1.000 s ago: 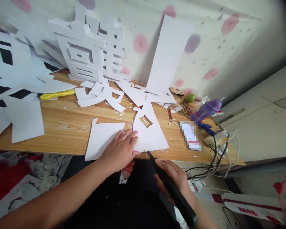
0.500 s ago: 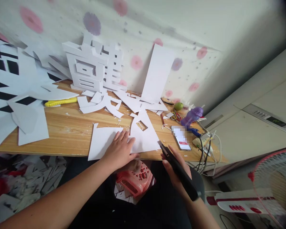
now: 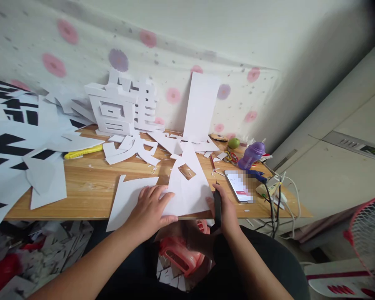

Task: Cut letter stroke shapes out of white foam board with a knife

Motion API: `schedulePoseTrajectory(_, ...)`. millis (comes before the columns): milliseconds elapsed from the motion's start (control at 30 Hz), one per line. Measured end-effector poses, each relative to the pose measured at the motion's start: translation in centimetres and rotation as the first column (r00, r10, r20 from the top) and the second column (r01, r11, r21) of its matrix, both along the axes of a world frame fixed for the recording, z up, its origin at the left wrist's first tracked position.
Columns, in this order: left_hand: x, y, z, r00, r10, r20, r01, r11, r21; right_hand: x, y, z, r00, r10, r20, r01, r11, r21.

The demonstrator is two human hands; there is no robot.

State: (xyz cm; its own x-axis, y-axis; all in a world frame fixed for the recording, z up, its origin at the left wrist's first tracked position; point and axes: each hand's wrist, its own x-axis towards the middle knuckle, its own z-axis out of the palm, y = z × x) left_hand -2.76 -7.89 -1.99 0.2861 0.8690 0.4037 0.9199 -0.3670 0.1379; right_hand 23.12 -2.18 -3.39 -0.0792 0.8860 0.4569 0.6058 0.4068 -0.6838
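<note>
My left hand (image 3: 151,206) lies flat with fingers stretched on white board at the table's front edge. Under or beside it are a left piece (image 3: 120,204) and a flared piece (image 3: 189,198) with a four-sided hole. My right hand (image 3: 228,214) is closed around a black utility knife (image 3: 218,205), held nearly upright at the flared piece's right edge. The thumb of that hand is at the board's lower right corner, though whether it presses there I cannot tell. The blade is hard to make out.
White cut-out characters (image 3: 112,110) and a tall white panel (image 3: 201,106) lean on the wall. Scraps and a yellow cutter (image 3: 83,152) lie on the wooden table (image 3: 87,183). To the right are a phone (image 3: 237,185), a purple bottle (image 3: 252,155) and cables (image 3: 271,204).
My right hand has turned the knife from slanting to nearly upright and brought it to the board's right edge. My left hand stays on the board. The camera view has shifted.
</note>
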Motion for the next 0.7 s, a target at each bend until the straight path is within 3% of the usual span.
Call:
schedulePoseTrajectory(300,-1.2,-2.2,1.0,0.985,-0.165,-0.046,0.170,0.967,0.191,-0.1,-2.2,1.3,0.974,-0.101,-0.205,0.126,0.985,0.117)
schedulePoseTrajectory(700,-1.9,-4.7,3.9,0.959,-0.184,-0.218,0.237,0.938,0.253,1.7,-3.6,2.7,0.986,-0.030,-0.165,0.080,0.948,0.309)
